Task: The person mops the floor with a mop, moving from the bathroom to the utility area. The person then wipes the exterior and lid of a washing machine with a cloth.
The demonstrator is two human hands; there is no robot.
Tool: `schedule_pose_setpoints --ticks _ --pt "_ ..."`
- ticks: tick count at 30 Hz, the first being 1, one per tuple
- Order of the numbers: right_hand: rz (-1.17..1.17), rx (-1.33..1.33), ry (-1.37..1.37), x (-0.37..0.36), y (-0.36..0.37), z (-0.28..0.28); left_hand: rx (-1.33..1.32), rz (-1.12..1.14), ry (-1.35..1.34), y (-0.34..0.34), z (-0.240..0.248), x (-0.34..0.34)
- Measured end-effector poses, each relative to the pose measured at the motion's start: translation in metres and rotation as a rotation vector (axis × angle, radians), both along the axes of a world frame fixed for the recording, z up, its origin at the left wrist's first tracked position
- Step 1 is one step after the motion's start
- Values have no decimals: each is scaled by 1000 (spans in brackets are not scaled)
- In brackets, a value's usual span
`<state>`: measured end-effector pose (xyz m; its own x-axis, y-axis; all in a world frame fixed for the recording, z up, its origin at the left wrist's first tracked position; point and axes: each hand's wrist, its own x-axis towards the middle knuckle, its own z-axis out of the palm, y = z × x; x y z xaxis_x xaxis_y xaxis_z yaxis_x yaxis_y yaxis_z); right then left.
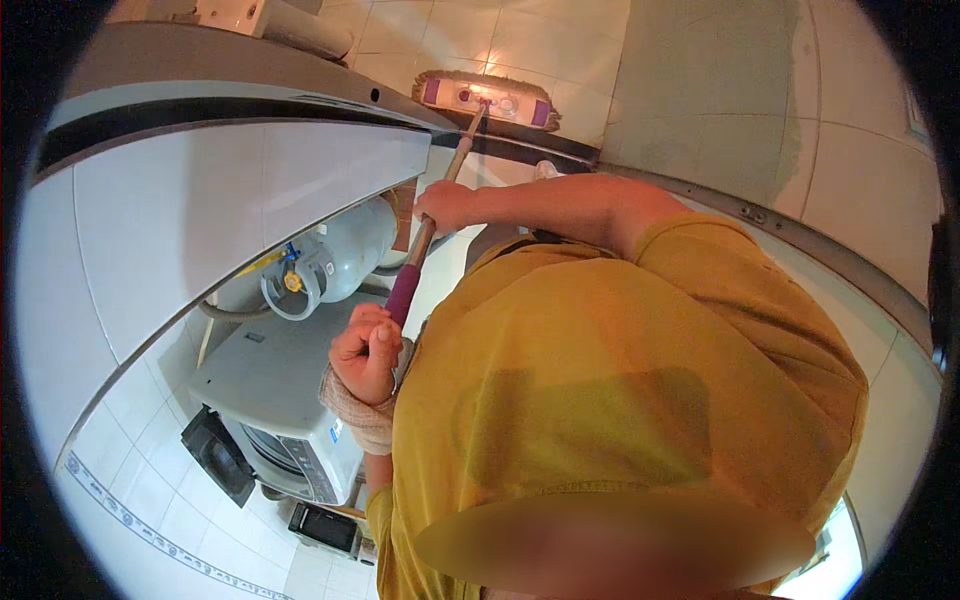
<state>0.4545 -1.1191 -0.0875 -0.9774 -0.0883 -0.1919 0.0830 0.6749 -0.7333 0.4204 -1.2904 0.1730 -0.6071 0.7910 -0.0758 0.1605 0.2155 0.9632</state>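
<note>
A flat mop (485, 100) with a shaggy grey-brown edge and purple end pieces rests on the tiled floor beyond the doorway threshold. Its long handle slants back toward me and ends in a purple grip. Midway along the handle, my right hand (447, 205) is closed around the shaft, arm reaching across from the right. Lower down, my left hand (365, 352) is curled at the top end of the purple grip, thumb up. A beige wrap (358, 410) covers the left wrist.
To the left, a tiled wall (250, 190) stands close to the handle. Past it are a grey-blue gas cylinder (358, 250) with a yellow valve, a white washing machine (285, 370) with its lid up, and a small black appliance (325, 530). A dark threshold (540, 148) crosses the doorway.
</note>
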Motion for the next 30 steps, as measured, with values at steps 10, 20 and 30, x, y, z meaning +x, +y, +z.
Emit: schedule_pose_setpoints --ticks 10,20,30 --pt "-134 27 -34 68 65 -9 50 -44 -240 60 -28 12" --pt "-338 -84 190 80 98 -12 37 204 -527 104 -12 26" --pt "-131 -242 77 20 49 27 -21 235 61 71 37 9"
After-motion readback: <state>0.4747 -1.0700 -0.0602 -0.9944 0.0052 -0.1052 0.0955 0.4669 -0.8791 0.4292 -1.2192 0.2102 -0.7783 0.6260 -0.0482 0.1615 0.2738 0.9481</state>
